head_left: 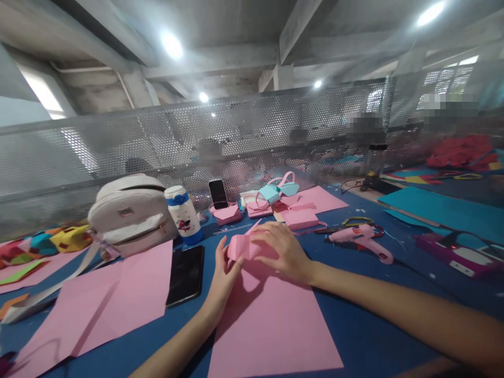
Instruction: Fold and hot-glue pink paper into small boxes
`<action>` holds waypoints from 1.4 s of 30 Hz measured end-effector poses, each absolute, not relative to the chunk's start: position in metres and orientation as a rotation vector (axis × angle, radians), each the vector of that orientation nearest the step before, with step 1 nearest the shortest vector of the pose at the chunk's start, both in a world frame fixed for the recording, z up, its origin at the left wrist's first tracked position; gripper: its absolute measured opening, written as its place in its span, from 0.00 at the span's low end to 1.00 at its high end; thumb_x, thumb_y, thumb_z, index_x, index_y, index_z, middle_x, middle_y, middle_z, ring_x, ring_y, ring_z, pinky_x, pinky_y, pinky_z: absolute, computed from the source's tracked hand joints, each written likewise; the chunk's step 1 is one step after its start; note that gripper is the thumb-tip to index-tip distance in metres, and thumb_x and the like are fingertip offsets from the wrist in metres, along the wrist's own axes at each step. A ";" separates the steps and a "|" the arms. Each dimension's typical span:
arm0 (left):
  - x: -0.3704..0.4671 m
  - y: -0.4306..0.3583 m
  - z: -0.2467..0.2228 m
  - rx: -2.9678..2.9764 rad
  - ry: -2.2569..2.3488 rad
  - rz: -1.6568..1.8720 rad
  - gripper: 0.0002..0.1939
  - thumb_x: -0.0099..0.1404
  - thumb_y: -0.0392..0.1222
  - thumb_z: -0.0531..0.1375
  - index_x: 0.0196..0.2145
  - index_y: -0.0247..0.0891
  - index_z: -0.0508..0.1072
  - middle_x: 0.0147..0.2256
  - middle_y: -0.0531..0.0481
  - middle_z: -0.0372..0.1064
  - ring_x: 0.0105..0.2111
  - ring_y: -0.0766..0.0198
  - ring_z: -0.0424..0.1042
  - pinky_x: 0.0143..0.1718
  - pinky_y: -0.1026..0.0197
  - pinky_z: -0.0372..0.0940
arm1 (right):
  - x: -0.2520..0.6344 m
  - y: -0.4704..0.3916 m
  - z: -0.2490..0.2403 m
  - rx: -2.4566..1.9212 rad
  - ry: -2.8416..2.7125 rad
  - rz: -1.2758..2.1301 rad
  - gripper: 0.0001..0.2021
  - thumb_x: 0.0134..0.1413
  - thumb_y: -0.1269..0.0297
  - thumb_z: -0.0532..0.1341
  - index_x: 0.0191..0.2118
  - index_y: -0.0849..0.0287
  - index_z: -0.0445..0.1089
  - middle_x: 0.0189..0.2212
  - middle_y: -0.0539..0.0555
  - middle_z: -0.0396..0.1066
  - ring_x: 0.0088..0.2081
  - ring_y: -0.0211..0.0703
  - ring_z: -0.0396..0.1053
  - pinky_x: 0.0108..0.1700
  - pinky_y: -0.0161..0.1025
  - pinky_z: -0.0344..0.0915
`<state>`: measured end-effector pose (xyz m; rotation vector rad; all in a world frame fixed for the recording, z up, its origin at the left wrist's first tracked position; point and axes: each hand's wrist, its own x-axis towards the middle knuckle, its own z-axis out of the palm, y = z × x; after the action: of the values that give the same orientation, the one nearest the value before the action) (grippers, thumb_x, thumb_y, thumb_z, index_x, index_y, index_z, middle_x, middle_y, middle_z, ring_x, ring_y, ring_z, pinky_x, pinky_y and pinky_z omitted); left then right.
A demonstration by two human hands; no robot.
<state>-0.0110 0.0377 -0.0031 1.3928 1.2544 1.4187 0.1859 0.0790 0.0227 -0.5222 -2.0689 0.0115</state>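
Observation:
Between my two hands is a small folded pink paper piece (241, 247), held just above a large pink paper sheet (275, 331) on the blue table. My left hand (226, 273) grips its left side, thumb in front and fingers behind. From the right, my right hand (281, 249) curls over the top with its fingers on the paper; part of the piece is hidden under them. Just beyond lie small pink paper bags (301, 216) and a light blue paper bag (271, 193) with a pink strap.
A pink glue gun (362, 239) and scissors (334, 228) lie at right, near a purple device (459, 254) and blue sheets (444, 210). To the left are a black phone (185, 275), a bottle (184, 215), a white backpack (132, 212) and pink paper (106, 299). A perforated metal screen (252, 126) stands behind.

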 end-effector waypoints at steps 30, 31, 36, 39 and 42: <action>-0.019 0.056 -0.010 1.432 1.365 1.663 0.48 0.54 0.56 0.66 0.64 0.45 0.47 0.62 0.37 0.51 0.63 0.42 0.55 0.60 0.41 0.59 | 0.180 0.106 0.003 -0.895 -1.409 0.771 0.24 0.48 0.49 0.67 0.46 0.54 0.60 0.53 0.59 0.61 0.59 0.56 0.56 0.60 0.55 0.53; -0.019 0.057 -0.009 1.425 1.365 1.674 0.48 0.54 0.56 0.66 0.64 0.45 0.47 0.62 0.37 0.51 0.63 0.42 0.55 0.60 0.41 0.59 | 0.178 0.109 0.000 -0.920 -1.384 0.848 0.25 0.48 0.47 0.66 0.47 0.54 0.59 0.52 0.59 0.62 0.56 0.55 0.60 0.56 0.54 0.59; -0.016 0.052 -0.009 1.424 1.321 1.676 0.46 0.55 0.56 0.66 0.64 0.45 0.47 0.61 0.37 0.52 0.62 0.44 0.58 0.58 0.44 0.62 | 0.168 0.096 -0.006 -0.864 -1.500 1.311 0.24 0.49 0.43 0.66 0.42 0.57 0.65 0.35 0.54 0.73 0.31 0.42 0.71 0.28 0.36 0.65; -0.011 0.047 -0.008 1.472 1.275 1.659 0.48 0.54 0.54 0.68 0.64 0.47 0.47 0.62 0.38 0.51 0.63 0.44 0.57 0.58 0.45 0.62 | 0.164 0.081 -0.005 -0.799 -1.544 1.454 0.24 0.47 0.43 0.68 0.41 0.59 0.71 0.30 0.52 0.74 0.25 0.39 0.68 0.23 0.33 0.59; -0.008 0.043 -0.007 1.546 1.217 1.626 0.55 0.49 0.50 0.72 0.65 0.48 0.45 0.62 0.38 0.51 0.65 0.43 0.52 0.61 0.43 0.57 | 0.162 0.077 -0.003 -0.759 -1.524 1.462 0.24 0.45 0.44 0.70 0.40 0.60 0.73 0.31 0.53 0.75 0.30 0.43 0.71 0.29 0.36 0.64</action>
<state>-0.0077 0.0429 -0.0066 1.5459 1.2166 1.6261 0.1621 0.0766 -0.0027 -0.7585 -1.5237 1.4616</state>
